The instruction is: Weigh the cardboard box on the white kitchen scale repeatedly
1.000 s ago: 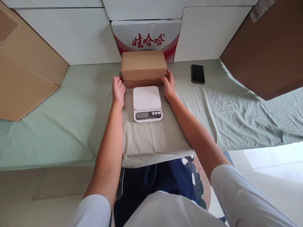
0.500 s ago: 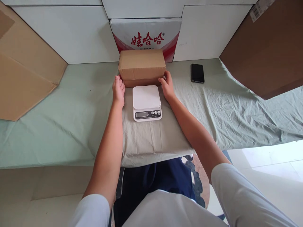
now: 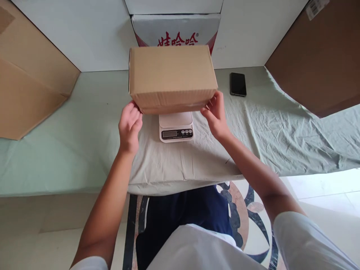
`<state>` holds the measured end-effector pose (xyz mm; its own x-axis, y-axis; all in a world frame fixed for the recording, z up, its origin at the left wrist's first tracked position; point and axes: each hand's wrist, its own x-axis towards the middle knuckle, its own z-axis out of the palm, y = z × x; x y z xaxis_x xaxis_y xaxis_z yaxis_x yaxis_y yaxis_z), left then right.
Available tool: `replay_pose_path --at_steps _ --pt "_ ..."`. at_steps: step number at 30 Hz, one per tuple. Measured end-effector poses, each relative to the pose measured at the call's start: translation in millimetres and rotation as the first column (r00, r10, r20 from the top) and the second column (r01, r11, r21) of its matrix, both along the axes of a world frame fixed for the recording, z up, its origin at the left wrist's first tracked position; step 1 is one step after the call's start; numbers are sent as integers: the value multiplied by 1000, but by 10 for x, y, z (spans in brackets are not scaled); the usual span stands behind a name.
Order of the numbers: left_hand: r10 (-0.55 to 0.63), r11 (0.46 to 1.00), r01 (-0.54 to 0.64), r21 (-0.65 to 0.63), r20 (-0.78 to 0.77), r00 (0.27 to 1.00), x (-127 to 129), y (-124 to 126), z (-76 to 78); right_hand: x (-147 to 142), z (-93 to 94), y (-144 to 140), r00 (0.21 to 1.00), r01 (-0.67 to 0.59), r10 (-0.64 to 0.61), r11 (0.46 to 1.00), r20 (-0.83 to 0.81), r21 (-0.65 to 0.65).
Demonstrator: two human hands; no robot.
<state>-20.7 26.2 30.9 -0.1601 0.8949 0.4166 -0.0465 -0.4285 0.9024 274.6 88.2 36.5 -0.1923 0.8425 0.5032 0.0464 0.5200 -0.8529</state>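
Observation:
A closed brown cardboard box (image 3: 173, 71) is held up between my two hands, off the cloth and over the back part of a white digital kitchen scale (image 3: 177, 127). My left hand (image 3: 130, 123) grips the box's lower left end, its fingertips hidden under the edge. At the lower right end my right hand (image 3: 216, 114) holds it, with the thumb toward the front and fingers at the side. The scale's display and buttons face me; the box hides much of its weighing plate.
A black phone (image 3: 237, 84) lies on the green cloth (image 3: 70, 150) to the right. Large cardboard pieces stand at the left (image 3: 30, 75) and right (image 3: 317, 60). Behind the held box is a white and red carton (image 3: 176, 24) between white panels.
Both hands have lifted the box from the cloth behind the scale. It has come up and toward me, now covering part of the scale's plate.

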Motion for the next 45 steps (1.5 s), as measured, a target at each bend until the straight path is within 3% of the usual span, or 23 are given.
replay_pose_path --at_steps 4,10,16,37,45 --pt "6 998 -3 -58 56 998 11 -289 -218 11 -124 -374 998 2 -7 998 -66 -70" --pt "24 996 -14 -92 102 994 17 -293 -359 -21 -194 -376 994 9 -22 993 -107 -117" --pt "-6 996 16 -82 114 993 18 -274 -330 -21 -194 -395 993 2 -17 992 -118 -129" --pt "105 981 -91 -170 74 992 0 -357 -208 14 -161 -427 987 1 -22 991 -156 -133" --pt "123 982 -110 -154 78 989 -47 -345 -255 -11 -149 -456 987 19 -43 988 -155 -153"
